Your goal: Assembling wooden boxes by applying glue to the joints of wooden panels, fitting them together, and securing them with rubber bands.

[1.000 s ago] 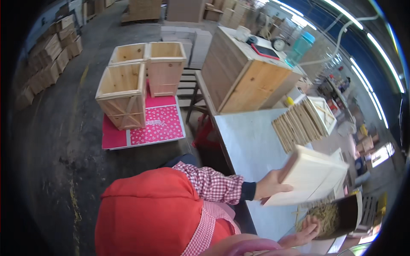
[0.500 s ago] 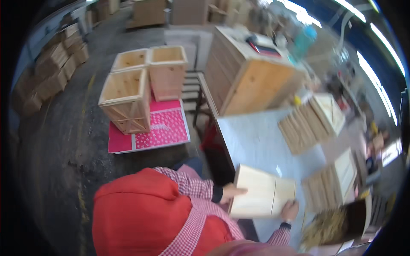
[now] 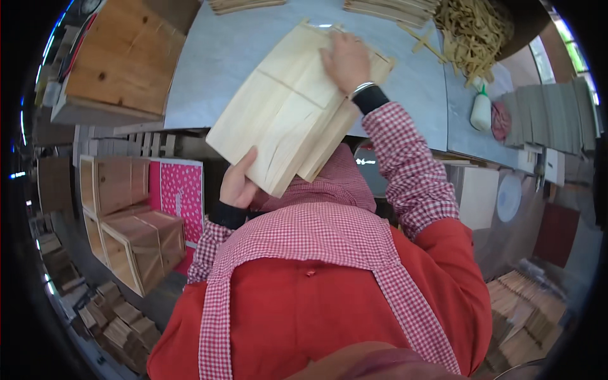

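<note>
A pale wooden panel [image 3: 278,104] with a thin line across it lies slanted over the table's near edge. At least one more wooden board [image 3: 335,142] shows beneath it, offset to the right. My left hand [image 3: 237,185] grips the panel's near left edge, thumb on the top face; its other fingers are mostly hidden underneath. At the far end, my right hand [image 3: 348,62] is closed over the panel's edge, the fingertips partly out of sight.
Wood strips [image 3: 472,38] are heaped on the blue-grey table [image 3: 209,63], near a white bottle [image 3: 481,109]. Stacked slats [image 3: 389,9] lie at the far edge. A wooden cabinet [image 3: 130,54] stands left; wooden boxes [image 3: 142,237] are on a pink patterned board [image 3: 182,196].
My view has swung toward the table and my own body. The panel now appears nearer and more slanted, with another board showing under it. Both hands are still on it.
</note>
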The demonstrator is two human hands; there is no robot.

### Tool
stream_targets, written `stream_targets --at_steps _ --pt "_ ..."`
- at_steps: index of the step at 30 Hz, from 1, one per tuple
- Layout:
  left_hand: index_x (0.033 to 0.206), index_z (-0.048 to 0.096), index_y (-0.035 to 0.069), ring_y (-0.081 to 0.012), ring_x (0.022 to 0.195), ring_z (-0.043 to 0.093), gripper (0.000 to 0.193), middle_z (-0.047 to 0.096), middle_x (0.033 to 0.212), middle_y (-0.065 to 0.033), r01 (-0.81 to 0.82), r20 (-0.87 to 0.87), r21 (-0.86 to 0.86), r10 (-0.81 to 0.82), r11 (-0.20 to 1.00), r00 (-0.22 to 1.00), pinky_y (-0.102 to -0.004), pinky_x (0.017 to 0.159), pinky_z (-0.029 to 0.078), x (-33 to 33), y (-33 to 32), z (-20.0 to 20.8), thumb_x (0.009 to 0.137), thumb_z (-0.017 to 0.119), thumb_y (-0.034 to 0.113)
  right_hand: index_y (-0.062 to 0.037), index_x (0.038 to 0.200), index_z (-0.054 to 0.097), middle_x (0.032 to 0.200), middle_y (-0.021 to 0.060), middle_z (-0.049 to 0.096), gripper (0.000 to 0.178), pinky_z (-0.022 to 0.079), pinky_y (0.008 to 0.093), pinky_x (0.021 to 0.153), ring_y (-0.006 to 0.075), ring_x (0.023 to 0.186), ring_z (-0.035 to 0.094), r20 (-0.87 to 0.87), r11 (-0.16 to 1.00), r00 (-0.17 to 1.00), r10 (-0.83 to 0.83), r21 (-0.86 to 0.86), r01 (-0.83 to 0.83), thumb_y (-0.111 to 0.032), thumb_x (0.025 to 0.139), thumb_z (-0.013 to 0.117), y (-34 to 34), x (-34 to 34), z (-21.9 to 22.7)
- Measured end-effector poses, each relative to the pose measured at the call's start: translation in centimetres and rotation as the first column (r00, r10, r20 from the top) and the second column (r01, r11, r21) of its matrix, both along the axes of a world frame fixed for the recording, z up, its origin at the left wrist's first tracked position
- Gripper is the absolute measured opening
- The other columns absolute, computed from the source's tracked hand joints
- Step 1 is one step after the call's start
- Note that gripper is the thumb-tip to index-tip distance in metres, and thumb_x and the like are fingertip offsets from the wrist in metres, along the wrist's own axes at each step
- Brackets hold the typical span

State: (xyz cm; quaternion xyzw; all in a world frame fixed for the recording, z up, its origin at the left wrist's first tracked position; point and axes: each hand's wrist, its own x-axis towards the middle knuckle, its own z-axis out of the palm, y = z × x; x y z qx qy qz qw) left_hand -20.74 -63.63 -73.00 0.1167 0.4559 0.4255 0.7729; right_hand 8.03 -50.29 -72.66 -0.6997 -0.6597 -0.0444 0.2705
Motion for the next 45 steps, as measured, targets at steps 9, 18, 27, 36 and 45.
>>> stream_targets --at_steps 9,18,27,36,45 --pt "0.137 0.036 0.001 -0.0307 0.122 0.048 0.050 0.048 0.134 -0.0150 0.005 0.184 -0.088 0.011 0.996 0.983 -0.0420 0.104 0.040 -1.6 -1.2 -3.2 0.090 0.055 0.002 -0.0007 0.120 0.056 0.122 0.0216 0.055 0.046 0.035 0.0452 0.103 0.0380 0.118 0.047 -0.267 0.960 0.960 -0.084 0.238 0.150 -0.020 0.078 0.066 -5.9 8.5 -2.8" --pt "0.138 0.034 0.001 -0.0328 0.123 0.047 0.053 0.047 0.134 -0.0174 0.107 -0.018 0.101 -0.106 0.989 0.994 -0.0450 0.105 0.038 -3.7 -0.5 -5.4 0.092 0.055 0.010 0.0017 0.116 0.054 0.112 0.0230 0.059 0.058 0.044 0.0447 0.090 0.0376 0.107 0.055 -0.135 0.654 0.661 -0.739 0.097 0.751 -0.035 0.074 0.072 -20.7 25.8 -2.2" --pt "0.135 0.036 -0.002 -0.0309 0.121 0.049 0.051 0.049 0.132 -0.0175 0.070 -0.020 0.005 -0.070 0.998 0.997 -0.0451 0.103 0.041 -2.7 1.9 -4.0 0.091 0.058 0.011 0.0013 0.109 0.055 0.101 0.0204 0.063 0.062 0.051 0.0446 0.076 0.0355 0.093 0.062 -0.369 0.403 0.435 -0.821 0.165 0.900 -0.041 0.069 0.077 -17.1 27.2 -4.3" --pt "0.134 0.040 0.001 -0.0268 0.120 0.050 0.053 0.051 0.130 -0.0131 0.037 0.016 -0.059 -0.036 0.998 0.999 -0.0401 0.102 0.041 -2.8 0.4 -3.2 0.087 0.064 0.006 -0.0005 0.098 0.051 0.088 0.0106 0.061 0.039 0.046 0.0237 0.045 0.0137 0.059 0.058 -0.922 0.826 0.385 0.041 0.248 0.506 -0.028 0.082 0.073 -12.3 12.4 2.2" --pt "0.134 0.039 0.001 -0.0259 0.119 0.051 0.055 0.051 0.130 -0.0130 0.043 -0.001 -0.067 -0.043 0.997 0.999 -0.0394 0.102 0.042 -2.9 0.7 -3.0 0.086 0.065 0.006 0.0026 0.106 0.054 0.092 0.0125 0.063 0.054 0.051 0.0284 0.056 0.0193 0.072 0.063 -0.699 0.917 0.712 -0.072 0.235 0.323 -0.035 0.076 0.077 -1.5 8.5 -2.6"
